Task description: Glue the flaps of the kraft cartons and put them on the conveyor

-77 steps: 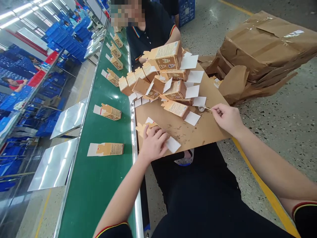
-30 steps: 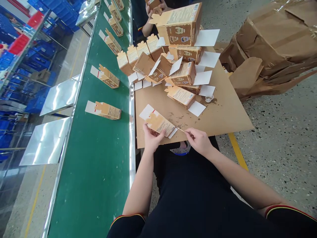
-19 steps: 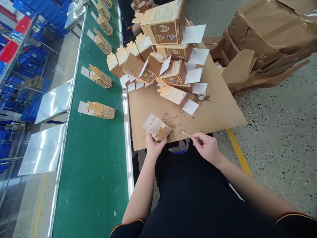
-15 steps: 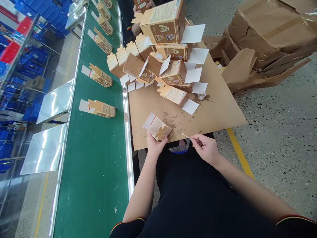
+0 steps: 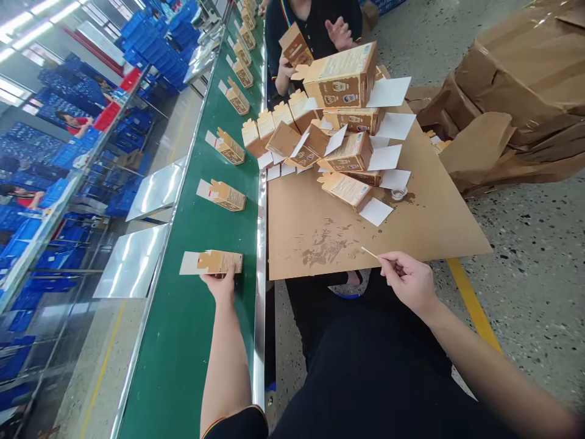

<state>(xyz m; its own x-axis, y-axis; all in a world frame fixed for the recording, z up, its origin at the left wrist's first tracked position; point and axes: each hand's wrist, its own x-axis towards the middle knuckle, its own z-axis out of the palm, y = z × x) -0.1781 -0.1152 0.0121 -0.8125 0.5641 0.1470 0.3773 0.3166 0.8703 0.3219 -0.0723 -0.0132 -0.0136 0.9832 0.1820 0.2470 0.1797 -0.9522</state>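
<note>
My left hand point(image 5: 222, 285) grips a small brown cardboard box point(image 5: 225, 262) by its near side, on the green conveyor belt point(image 5: 192, 341). The box has a white flap pointing left. Over the near edge of the brown cardboard sheet point(image 5: 429, 225), my right hand point(image 5: 408, 279) pinches a thin cotton swab point(image 5: 369, 252). Its tip points left, away from the hand. Dark wet smears point(image 5: 326, 244) mark the sheet left of the swab. Farther back lies a loose pile of similar boxes point(image 5: 347, 190), several with white flaps out. A small clear dish point(image 5: 399, 193) sits beside them.
More boxes point(image 5: 222, 194) stand in a row along the belt. A metal rail point(image 5: 261, 244) separates belt and sheet. Across the pile, a co-worker point(image 5: 315, 30) holds a box. A large brown paper-wrapped bundle point(image 5: 521, 79) is at the right. Blue crates point(image 5: 150, 36) are stacked far left.
My left hand has carried its box leftward from the cardboard sheet onto the belt. The right hand still holds the swab. The view has shifted, showing more of the co-worker.
</note>
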